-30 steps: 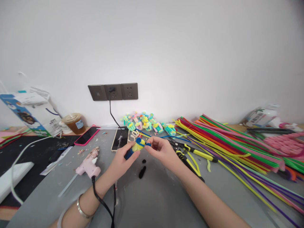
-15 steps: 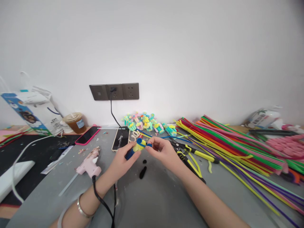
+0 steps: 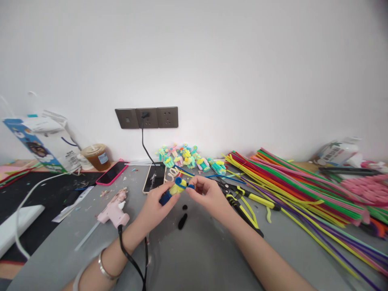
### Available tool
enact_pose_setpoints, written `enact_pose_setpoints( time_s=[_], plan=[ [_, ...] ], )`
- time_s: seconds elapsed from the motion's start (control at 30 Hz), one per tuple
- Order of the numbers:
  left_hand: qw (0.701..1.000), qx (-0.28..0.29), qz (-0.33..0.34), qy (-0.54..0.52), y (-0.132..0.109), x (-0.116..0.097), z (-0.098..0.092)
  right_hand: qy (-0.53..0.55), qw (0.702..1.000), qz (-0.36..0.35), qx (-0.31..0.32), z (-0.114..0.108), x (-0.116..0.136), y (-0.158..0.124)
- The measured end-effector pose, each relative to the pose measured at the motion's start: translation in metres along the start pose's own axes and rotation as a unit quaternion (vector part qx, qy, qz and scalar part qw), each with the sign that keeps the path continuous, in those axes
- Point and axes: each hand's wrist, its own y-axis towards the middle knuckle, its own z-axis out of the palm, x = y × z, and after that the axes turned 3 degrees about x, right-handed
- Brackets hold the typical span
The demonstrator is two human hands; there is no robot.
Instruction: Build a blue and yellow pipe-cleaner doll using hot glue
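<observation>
Between thumb and fingers, my left hand (image 3: 162, 202) grips a small yellow and blue pipe-cleaner figure (image 3: 178, 186), its blue end partly hidden in the palm. My right hand (image 3: 206, 195) pinches a blue pipe-cleaner coil (image 3: 190, 186) close against the figure's right side; whether the two are joined I cannot tell. Below the hands, a black fuzzy strip (image 3: 182, 221) and a small black ball (image 3: 184, 207) lie on the grey table. A cream curled pipe cleaner (image 3: 173, 174) rests just beyond my left fingers.
A pink glue gun (image 3: 114, 212) lies left, its cord under my left forearm. Yellow-handled pliers (image 3: 247, 210) are right of my right hand, beside bundled pipe cleaners (image 3: 291, 186). Several finished figures (image 3: 188, 156), two phones (image 3: 112, 173) and a drink cup (image 3: 96, 157) stand or lie behind.
The blue coil in my right hand has shifted slightly relative to the figure. My left hand keeps its hold, and the view has tilted a little.
</observation>
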Motion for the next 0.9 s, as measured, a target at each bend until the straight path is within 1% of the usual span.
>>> enact_pose_setpoints(
  time_s=[0.2,0.57,0.73,0.9],
  plan=[
    [1.0,-0.014,0.008,0.002,-0.0004,0.001,0.0009,-0.006,1.0,-0.009,-0.001,0.0,-0.0005,-0.0008],
    [1.0,0.004,0.008,-0.008,-0.0002,-0.0021,-0.0016,0.01,1.0,0.001,0.002,-0.0008,-0.0026,0.0013],
    [1.0,-0.003,0.007,-0.009,-0.0003,-0.0003,-0.0005,0.014,1.0,0.003,0.001,-0.0001,-0.0004,0.0009],
    [1.0,0.003,0.009,-0.011,0.0002,-0.0007,-0.0012,0.017,1.0,0.004,0.003,-0.0002,-0.0022,0.0008]
  ],
)
